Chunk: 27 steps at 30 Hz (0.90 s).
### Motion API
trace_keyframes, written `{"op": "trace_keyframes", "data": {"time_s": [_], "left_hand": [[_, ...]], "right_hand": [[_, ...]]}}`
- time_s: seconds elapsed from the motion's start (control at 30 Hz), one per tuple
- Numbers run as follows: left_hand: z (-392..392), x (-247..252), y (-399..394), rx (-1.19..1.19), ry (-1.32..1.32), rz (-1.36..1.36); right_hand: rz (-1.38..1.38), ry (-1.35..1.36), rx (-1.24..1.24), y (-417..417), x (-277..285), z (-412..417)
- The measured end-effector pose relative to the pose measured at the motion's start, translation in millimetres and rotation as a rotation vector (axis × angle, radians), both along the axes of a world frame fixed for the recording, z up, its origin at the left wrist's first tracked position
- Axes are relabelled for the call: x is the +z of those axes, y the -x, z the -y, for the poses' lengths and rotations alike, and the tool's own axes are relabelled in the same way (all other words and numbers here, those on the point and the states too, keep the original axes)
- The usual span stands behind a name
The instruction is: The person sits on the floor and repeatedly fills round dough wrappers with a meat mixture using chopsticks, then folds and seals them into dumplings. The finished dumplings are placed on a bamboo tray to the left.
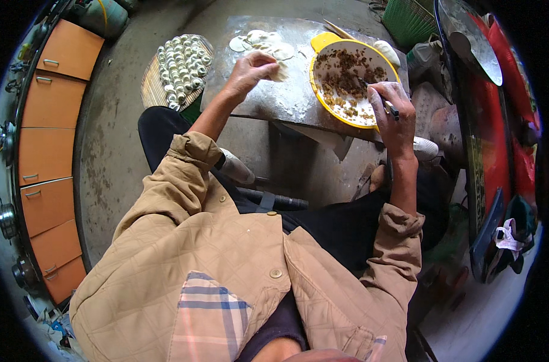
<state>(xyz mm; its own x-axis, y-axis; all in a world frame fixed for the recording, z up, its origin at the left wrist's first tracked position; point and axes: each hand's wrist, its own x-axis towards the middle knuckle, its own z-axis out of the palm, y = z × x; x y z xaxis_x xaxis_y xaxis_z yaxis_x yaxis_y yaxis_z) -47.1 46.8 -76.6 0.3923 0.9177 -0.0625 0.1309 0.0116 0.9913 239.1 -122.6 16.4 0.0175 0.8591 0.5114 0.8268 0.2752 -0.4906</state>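
My left hand (251, 72) pinches a thin dough wrapper (281, 73) above the floured board (256, 102). Just beyond it several round wrappers (256, 40) lie overlapping. In my right hand (394, 106) is a utensil with a dark handle (393, 110); its far end dips into brown chopped filling (347, 68), where its shape is hard to make out. The filling lies in a yellow-rimmed bowl (316, 96) with a white inside, at the board's right. To the left, rows of shaped dumplings (181, 65) cover much of a round slatted tray (148, 86).
A rolling pin (337, 29) and a piece of dough (386, 53) lie behind the bowl. A green basket (408, 20) stands at the back right. Orange cabinets (52, 154) line the left, near a gas cylinder (100, 18). A red-sided table (487, 117) flanks my right.
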Motion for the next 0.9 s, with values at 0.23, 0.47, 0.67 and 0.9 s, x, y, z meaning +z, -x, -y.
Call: {"op": "trace_keyframes", "data": {"time_s": [0.23, 0.47, 0.67, 0.9], "left_hand": [[32.7, -12.8, -2.1, -0.015, -0.699, -0.661], [82.1, -42.6, -42.6, -0.331, -0.873, -0.946], [59.8, -25.8, -10.5, -0.176, -0.808, -0.506], [46.1, -5.7, -14.5, -0.172, -0.587, -0.679]], "right_hand": [[-0.088, -0.037, -0.042, -4.1, -3.2, 1.1], [-0.171, -0.053, -0.105, -12.1, -16.9, -11.0], [-0.259, -0.062, -0.300, -25.9, -8.4, 5.5], [-0.540, 0.196, -0.341, -24.6, -19.4, 8.2]]}}
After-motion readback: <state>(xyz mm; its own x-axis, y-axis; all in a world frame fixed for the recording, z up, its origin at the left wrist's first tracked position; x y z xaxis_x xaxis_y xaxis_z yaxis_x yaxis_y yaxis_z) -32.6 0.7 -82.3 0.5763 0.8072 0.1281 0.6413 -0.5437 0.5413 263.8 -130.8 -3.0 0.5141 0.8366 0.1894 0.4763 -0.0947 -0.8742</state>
